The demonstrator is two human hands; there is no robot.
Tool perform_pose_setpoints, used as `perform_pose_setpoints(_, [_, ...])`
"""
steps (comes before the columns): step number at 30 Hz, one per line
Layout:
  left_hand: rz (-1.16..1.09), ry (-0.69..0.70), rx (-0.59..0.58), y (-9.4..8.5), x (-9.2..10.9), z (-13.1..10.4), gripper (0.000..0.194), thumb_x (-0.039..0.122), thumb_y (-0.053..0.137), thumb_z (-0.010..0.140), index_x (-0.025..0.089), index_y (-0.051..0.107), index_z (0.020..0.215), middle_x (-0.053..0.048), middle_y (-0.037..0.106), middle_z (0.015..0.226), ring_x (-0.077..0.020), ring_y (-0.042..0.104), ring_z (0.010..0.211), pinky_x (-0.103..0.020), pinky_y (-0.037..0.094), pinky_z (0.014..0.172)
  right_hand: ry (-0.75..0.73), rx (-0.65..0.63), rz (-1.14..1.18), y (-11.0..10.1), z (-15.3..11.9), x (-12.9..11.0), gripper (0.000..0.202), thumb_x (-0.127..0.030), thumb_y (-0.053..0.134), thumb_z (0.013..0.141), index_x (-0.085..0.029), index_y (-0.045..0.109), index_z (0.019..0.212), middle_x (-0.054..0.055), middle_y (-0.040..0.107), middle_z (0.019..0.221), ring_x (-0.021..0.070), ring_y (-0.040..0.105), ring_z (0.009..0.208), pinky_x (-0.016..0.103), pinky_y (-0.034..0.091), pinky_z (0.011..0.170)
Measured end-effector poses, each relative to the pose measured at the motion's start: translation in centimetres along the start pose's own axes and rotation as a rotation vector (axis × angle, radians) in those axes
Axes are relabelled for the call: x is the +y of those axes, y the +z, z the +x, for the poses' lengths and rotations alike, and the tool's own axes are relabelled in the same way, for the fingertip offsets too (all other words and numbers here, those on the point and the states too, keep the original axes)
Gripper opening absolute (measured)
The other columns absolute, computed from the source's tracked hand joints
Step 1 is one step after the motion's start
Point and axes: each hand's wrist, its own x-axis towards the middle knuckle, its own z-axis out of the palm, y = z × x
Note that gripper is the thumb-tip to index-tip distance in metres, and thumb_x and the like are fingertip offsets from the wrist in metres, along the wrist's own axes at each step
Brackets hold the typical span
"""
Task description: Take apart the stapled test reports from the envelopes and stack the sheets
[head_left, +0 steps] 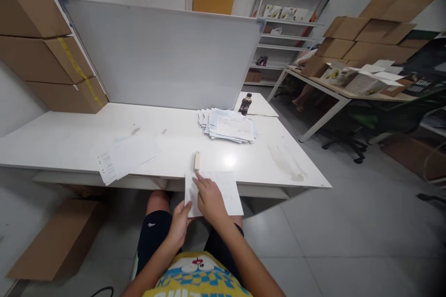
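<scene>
My left hand [179, 222] pinches the lower left edge of a white sheet of paper [228, 195], thumb on top. The sheet extends over the table's front edge, above my lap. My right hand [210, 198] lies over the paper's left part, holding nothing visible, with fingers stretched toward its upper edge. Just beyond those fingertips is a small, narrow beige object [197, 161] on the table; its kind is unclear. Loose printed sheets [128, 155] lie to the left, some overhanging the edge. A pile of papers [232, 126] sits farther back, right of centre.
A dark drink bottle [245, 104] stands behind the pile. A whiteboard [163, 55] rises along the back of the white table [174, 120]. Cardboard boxes [45, 46] are stacked at left, and another box [57, 239] is on the floor. An office chair [348, 141] is at right.
</scene>
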Motion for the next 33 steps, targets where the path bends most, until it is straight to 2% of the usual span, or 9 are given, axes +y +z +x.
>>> perform_pose_setpoints(6, [0.071,0.030,0.092,-1.3,2.5,-3.5,0.052,0.047,0.074,0.066,0.015,0.066,0.107,-0.011,0.071,0.099,-0.0251,0.067,0.085,-0.028,0.052,0.060,-0.220,0.064,-0.043,0.8,-8.2,-1.3,0.056,-0.015,0.043,0.086,-0.016,0.036,0.142,0.010,0.045,0.143,0.0263,0.043,0.128,0.046,0.041,0.100])
perform_pose_setpoints(9, [0.221,-0.003,-0.057,-1.2,3.2,-4.7,0.054,0.054,0.070,0.069,0.014,0.067,0.106,-0.012,0.072,0.091,-0.0242,0.066,0.074,-0.028,0.051,0.053,-0.239,0.205,-0.074,0.7,-9.2,0.2,0.064,-0.002,0.035,0.083,-0.020,0.032,0.144,0.008,0.061,0.128,0.0219,0.056,0.115,0.043,0.045,0.095])
perform_pose_setpoints(13, [0.588,0.087,-0.332,-1.9,5.5,-4.2,0.050,0.056,0.052,0.082,0.016,0.068,0.106,-0.012,0.073,0.086,-0.0212,0.066,0.064,-0.032,0.054,0.058,-0.178,0.414,-0.083,-3.9,-7.0,2.6,0.062,0.000,0.037,0.081,-0.023,0.041,0.139,0.007,0.071,0.105,0.0190,0.066,0.093,0.039,0.049,0.086])
perform_pose_setpoints(16, [1.006,0.378,-0.215,-4.1,8.8,-1.0,0.043,0.048,0.045,0.088,0.020,0.066,0.113,-0.012,0.070,0.107,-0.0259,0.066,0.095,-0.039,0.052,0.084,-0.045,0.527,-0.201,-9.4,-3.8,4.1,0.044,-0.008,0.043,0.084,-0.024,0.059,0.123,0.006,0.072,0.098,0.0203,0.067,0.084,0.036,0.052,0.075])
perform_pose_setpoints(18, [1.318,0.619,-0.043,-6.3,11.3,2.2,0.045,0.043,0.044,0.087,0.017,0.064,0.117,-0.014,0.064,0.122,-0.0307,0.057,0.115,-0.047,0.040,0.101,0.049,0.797,-0.286,-12.5,-1.3,5.1,0.038,-0.011,0.043,0.087,-0.023,0.062,0.118,0.006,0.071,0.098,0.0216,0.067,0.084,0.035,0.053,0.071])
perform_pose_setpoints(20, [1.566,0.768,0.092,-8.9,13.5,5.4,0.051,0.040,0.043,0.086,0.011,0.059,0.125,-0.018,0.056,0.132,-0.0347,0.043,0.129,-0.050,0.031,0.108,0.072,1.251,-0.368,-14.3,1.4,6.3,0.038,-0.014,0.041,0.089,-0.024,0.060,0.120,0.008,0.068,0.107,0.0246,0.065,0.092,0.040,0.052,0.076])
perform_pose_setpoints(23, [1.799,0.815,0.345,-12.8,15.5,9.1,0.061,0.041,0.046,0.084,0.009,0.048,0.135,-0.017,0.038,0.146,-0.0400,0.021,0.139,-0.058,0.018,0.110,-0.006,1.656,-0.479,-14.1,6.4,9.5,0.037,-0.020,0.038,0.091,-0.025,0.055,0.124,0.010,0.063,0.116,0.0286,0.058,0.109,0.050,0.046,0.086])
perform_pose_setpoints(29, [1.810,0.653,0.253,-16.7,15.2,11.1,0.054,0.045,0.039,0.089,0.020,0.048,0.136,-0.008,0.046,0.143,-0.0294,0.032,0.137,-0.050,0.025,0.111,0.337,0.875,-0.364,-5.8,16.9,18.8,0.043,-0.014,0.029,0.088,-0.015,0.062,0.116,0.015,0.064,0.118,0.0286,0.051,0.119,0.057,0.025,0.104])
perform_pose_setpoints(33, [1.810,0.727,0.097,-16.3,13.7,10.1,0.053,0.041,0.038,0.091,0.020,0.043,0.139,-0.007,0.045,0.144,-0.0244,0.035,0.136,-0.044,0.027,0.112,0.512,0.283,-0.237,0.3,18.8,21.9,0.045,-0.017,0.032,0.085,-0.007,0.059,0.120,0.020,0.057,0.128,0.0296,0.047,0.123,0.056,0.022,0.106])
